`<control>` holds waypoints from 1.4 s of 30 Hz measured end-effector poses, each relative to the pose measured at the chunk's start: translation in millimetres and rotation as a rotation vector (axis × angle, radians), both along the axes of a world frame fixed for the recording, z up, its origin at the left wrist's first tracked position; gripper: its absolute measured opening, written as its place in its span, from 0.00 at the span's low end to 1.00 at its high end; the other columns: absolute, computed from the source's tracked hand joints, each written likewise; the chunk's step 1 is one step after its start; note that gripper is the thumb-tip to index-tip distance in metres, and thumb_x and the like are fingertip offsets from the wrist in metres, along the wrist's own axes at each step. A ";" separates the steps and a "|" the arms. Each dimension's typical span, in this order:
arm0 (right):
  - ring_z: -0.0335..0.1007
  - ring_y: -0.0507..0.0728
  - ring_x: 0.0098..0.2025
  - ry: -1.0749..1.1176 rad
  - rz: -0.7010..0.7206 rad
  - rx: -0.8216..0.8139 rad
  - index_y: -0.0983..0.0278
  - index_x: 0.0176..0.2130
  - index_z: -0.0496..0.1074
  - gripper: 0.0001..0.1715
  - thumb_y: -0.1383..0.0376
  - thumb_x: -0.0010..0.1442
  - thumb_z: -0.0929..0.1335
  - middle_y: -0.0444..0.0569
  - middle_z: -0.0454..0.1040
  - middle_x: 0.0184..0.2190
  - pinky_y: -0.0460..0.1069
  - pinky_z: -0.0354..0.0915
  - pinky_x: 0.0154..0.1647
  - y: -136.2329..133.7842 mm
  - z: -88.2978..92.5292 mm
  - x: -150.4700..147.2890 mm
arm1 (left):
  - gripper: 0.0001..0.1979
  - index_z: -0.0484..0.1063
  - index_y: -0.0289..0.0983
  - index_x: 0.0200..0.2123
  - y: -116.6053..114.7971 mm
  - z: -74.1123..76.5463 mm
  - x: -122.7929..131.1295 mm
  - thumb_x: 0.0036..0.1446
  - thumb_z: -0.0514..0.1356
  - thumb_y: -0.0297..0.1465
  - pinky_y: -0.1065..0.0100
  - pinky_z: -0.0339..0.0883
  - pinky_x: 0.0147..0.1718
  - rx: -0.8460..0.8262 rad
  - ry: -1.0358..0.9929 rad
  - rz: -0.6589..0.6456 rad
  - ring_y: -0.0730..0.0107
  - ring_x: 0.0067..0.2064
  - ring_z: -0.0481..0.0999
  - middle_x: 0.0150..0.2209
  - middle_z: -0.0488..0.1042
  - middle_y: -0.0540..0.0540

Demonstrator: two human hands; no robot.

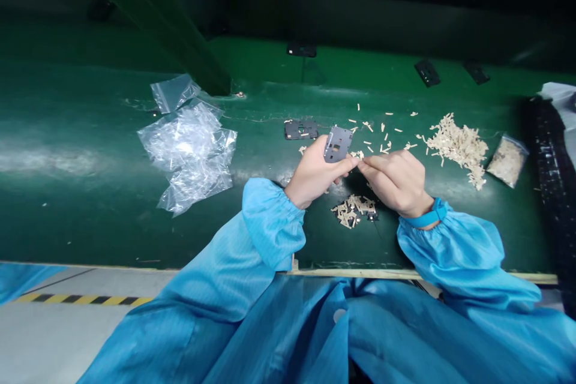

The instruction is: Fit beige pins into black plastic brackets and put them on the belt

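My left hand (312, 171) holds a grey perforated plate (338, 144), possibly a phone mid-frame, upright by its lower edge. My right hand (393, 183) sits just to the right, with its thumb and forefinger pinched together close to the plate's lower edge. Anything between those fingertips is too small to tell. Below my hands lies a small heap of beige strips (353, 211). A larger heap of the same strips (456, 147) lies to the right, with loose strips scattered around it. Another dark grey plate (300, 129) lies flat beyond my left hand.
The work surface is a green belt (99, 222) with a pale front edge (405, 275). Crumpled clear plastic bags (186, 156) lie left, and a filled bag (507, 161) lies right. A black strip (551, 192) runs along the right side. A green beam (153, 18) crosses overhead.
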State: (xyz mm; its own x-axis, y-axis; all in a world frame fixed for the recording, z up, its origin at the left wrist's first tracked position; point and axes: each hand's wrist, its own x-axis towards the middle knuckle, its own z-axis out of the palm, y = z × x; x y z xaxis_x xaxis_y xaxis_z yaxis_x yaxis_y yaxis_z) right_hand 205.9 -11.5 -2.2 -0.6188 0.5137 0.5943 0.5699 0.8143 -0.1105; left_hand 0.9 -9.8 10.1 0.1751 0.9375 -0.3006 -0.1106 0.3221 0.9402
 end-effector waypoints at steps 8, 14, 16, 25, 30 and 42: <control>0.78 0.57 0.39 0.375 -0.149 -0.396 0.59 0.44 0.76 0.08 0.66 0.62 0.73 0.50 0.82 0.39 0.53 0.73 0.38 -0.3 6.0 -10.1 | 0.11 0.67 0.37 0.37 2.9 0.6 -3.5 0.55 0.67 0.28 0.72 0.64 0.22 0.074 0.076 0.024 0.78 0.25 0.68 0.30 0.73 0.51; 0.67 0.50 0.25 0.577 -0.234 -1.200 0.64 0.34 0.75 0.10 0.59 0.60 0.74 0.46 0.75 0.27 0.46 0.65 0.24 1.8 17.1 -15.0 | 0.11 0.68 0.37 0.36 4.3 -1.4 -5.6 0.52 0.67 0.27 0.69 0.67 0.29 0.175 0.258 -0.050 0.74 0.30 0.71 0.31 0.73 0.51; 0.65 0.49 0.25 0.613 -0.230 -1.231 0.64 0.32 0.74 0.11 0.60 0.58 0.75 0.45 0.74 0.26 0.46 0.63 0.24 1.1 16.3 -15.6 | 0.11 0.68 0.37 0.37 4.2 -1.1 -5.6 0.52 0.67 0.27 0.69 0.67 0.29 0.175 0.269 -0.058 0.73 0.30 0.72 0.31 0.74 0.51; 0.63 0.49 0.25 0.654 -0.251 -1.265 0.64 0.32 0.74 0.07 0.63 0.57 0.74 0.45 0.73 0.26 0.45 0.61 0.25 1.0 14.5 -17.4 | 0.11 0.68 0.37 0.37 4.0 1.4 -5.8 0.51 0.66 0.27 0.68 0.68 0.31 0.150 0.263 -0.073 0.73 0.30 0.72 0.31 0.74 0.52; 0.62 0.48 0.24 0.674 -0.231 -1.302 0.64 0.31 0.74 0.09 0.65 0.53 0.77 0.42 0.71 0.24 0.45 0.60 0.24 0.0 12.9 -17.3 | 0.10 0.68 0.37 0.36 4.0 -0.6 -5.3 0.52 0.66 0.27 0.68 0.68 0.31 0.162 0.267 -0.059 0.72 0.31 0.72 0.30 0.74 0.52; 0.61 0.47 0.22 0.850 -0.273 -1.201 0.63 0.30 0.75 0.05 0.67 0.53 0.75 0.42 0.73 0.24 0.45 0.60 0.22 -3.9 8.9 -26.8 | 0.10 0.69 0.38 0.39 -2.1 -5.7 1.3 0.55 0.66 0.30 0.64 0.73 0.41 0.244 0.298 0.006 0.68 0.38 0.78 0.36 0.79 0.48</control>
State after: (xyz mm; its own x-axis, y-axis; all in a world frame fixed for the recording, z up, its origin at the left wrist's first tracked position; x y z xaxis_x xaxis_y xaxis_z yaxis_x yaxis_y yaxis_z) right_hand 179.0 -15.3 6.7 -0.1214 0.9839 -0.1314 0.1086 -0.1184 -0.9870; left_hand 2.3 -11.9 4.4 0.1074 0.9886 -0.1058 0.1783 0.0855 0.9803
